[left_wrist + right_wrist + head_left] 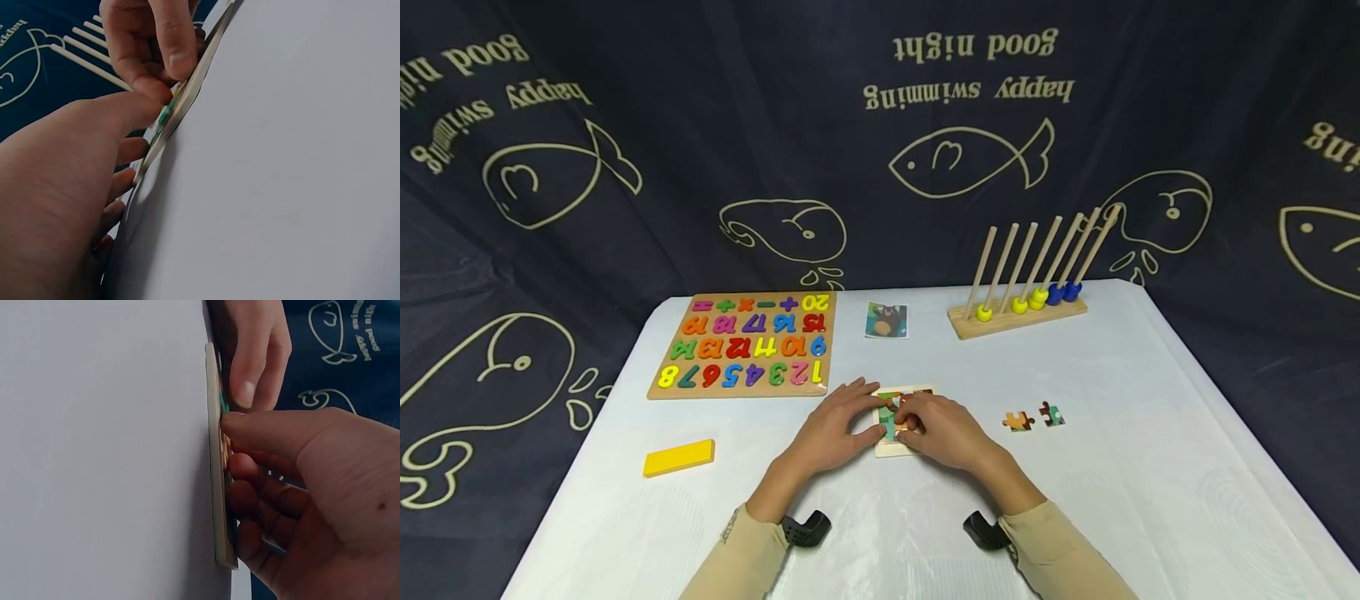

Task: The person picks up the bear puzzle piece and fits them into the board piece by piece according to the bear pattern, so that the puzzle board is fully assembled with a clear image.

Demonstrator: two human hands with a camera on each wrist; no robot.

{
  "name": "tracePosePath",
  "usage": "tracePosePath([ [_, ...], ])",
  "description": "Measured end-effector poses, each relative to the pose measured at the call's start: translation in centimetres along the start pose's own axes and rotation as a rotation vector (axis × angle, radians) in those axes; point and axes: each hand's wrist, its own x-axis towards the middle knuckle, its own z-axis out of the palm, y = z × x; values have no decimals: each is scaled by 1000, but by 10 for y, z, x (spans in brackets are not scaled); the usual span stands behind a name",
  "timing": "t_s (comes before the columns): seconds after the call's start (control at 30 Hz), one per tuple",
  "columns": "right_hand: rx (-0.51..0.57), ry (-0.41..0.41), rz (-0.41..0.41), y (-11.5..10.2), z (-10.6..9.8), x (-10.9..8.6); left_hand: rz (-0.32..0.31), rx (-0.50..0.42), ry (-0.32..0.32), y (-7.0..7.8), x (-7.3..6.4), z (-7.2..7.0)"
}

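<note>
A small jigsaw puzzle in a pale wooden tray lies flat on the table between both hands. My left hand is at its left side, fingers spread, thumb reaching over the green pieces. In the left wrist view the left fingertips touch the tray's edge. My right hand bends over the right half, its curled fingers and thumb at a puzzle piece inside the tray. The hands hide much of the picture. Two loose jigsaw pieces, one orange and one teal, lie to the right.
Behind the tray lies a picture card of an animal. A wooden number board is at the back left, a yellow block in front of it. At the back right stands a peg rack with yellow and blue beads.
</note>
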Motion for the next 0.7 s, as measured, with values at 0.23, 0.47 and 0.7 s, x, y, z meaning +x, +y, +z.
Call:
tracePosePath([
  [0.23,22,38,-1,0,2,1,-14,15,-9,2,0,-1],
  [0.47,-8,39,13,0,3,1,-8,33,-26,5,1,-3],
  [0.7,-30,34,31,-3,5,1,-6,34,-30,4,0,-2],
])
